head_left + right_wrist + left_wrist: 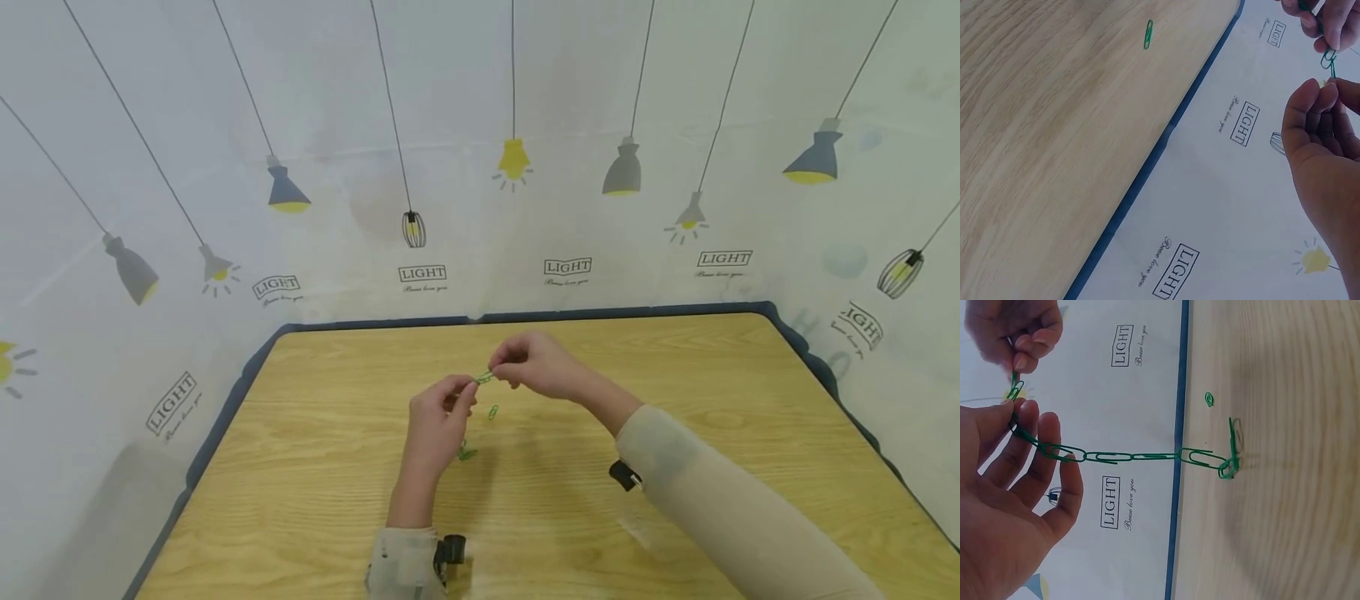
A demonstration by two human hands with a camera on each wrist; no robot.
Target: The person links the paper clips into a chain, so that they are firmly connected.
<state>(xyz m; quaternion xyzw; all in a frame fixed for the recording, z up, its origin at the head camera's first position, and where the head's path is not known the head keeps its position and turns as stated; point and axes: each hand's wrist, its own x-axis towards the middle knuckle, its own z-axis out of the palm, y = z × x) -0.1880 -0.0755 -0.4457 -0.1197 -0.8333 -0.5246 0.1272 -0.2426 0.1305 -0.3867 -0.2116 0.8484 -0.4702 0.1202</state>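
Note:
A chain of linked green paper clips (pixel 1107 456) hangs from my left hand (pixel 438 417), its lower end reaching the wooden table. Thumb and fingertips of that hand pinch a clip near the chain's top. Just up and to the right, my right hand (pixel 538 365) pinches another green paper clip (pixel 1334 67) between thumb and fingers. The two clips meet in the small gap between the hands; whether they are hooked together I cannot tell. One loose green paper clip (pixel 492 412) lies on the table below the hands, also visible in the right wrist view.
The wooden table (pixel 315 467) has a dark blue edge (pixel 375 323). Behind and at the sides rises a pale wall covering (pixel 465 75) printed with lamps and the word LIGHT. A black wrist camera (pixel 452 550) sits by the left sleeve.

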